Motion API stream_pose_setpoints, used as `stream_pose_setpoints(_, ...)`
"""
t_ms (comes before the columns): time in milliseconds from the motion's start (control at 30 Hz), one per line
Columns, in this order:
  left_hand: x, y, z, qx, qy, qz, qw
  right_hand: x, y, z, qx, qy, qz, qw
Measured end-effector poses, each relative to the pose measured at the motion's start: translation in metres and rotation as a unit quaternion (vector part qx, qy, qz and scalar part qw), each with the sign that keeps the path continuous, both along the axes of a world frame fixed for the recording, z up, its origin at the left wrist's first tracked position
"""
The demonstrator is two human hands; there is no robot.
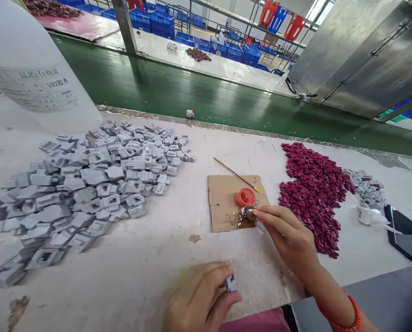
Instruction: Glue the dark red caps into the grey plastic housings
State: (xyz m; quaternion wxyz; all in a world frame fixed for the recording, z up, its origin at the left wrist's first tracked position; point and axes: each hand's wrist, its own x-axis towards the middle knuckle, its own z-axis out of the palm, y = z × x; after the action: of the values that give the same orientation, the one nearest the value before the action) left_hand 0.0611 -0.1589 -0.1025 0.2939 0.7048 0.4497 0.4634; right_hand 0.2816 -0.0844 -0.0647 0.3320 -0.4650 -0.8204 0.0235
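A white table (133,272) spreads before me, with a heap of gray parts (98,180) on my left and a heap of maroon pieces (309,193) on my right. My right hand (289,235) reaches over the cardboard (219,193), fingers narrowed at a round, dark-rimmed thing (250,213) beside a red cup (245,197) — I cannot tell whether they grip anything. My left hand (199,297), nearer me, pinches one gray piece (231,281) between thumb and fingers — just above the table's near side, lower left of my right hand.
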Motion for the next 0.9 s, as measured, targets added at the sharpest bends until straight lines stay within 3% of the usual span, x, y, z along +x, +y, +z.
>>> stream_pose_setpoints(100,-0.003,0.004,-0.002,0.047,0.068,-0.017,0.996,-0.001,0.002,0.002,-0.003,-0.006,0.0,1.0)
stream_pose_setpoints(267,0.0,0.001,-0.001,0.041,0.062,0.023,0.997,-0.012,-0.02,0.01,0.003,0.068,-0.013,0.998)
stream_pose_setpoints(500,0.001,-0.001,0.005,0.011,0.055,0.025,0.998,-0.042,-0.068,-0.003,-0.12,0.186,0.044,0.974)
stream_pose_setpoints(667,0.0,-0.002,0.006,0.004,0.059,0.024,0.998,-0.046,-0.072,-0.011,-0.152,0.191,0.056,0.968)
stream_pose_setpoints(900,-0.002,0.001,0.006,-0.001,0.06,0.014,0.998,-0.047,-0.067,-0.009,-0.214,0.18,0.114,0.953)
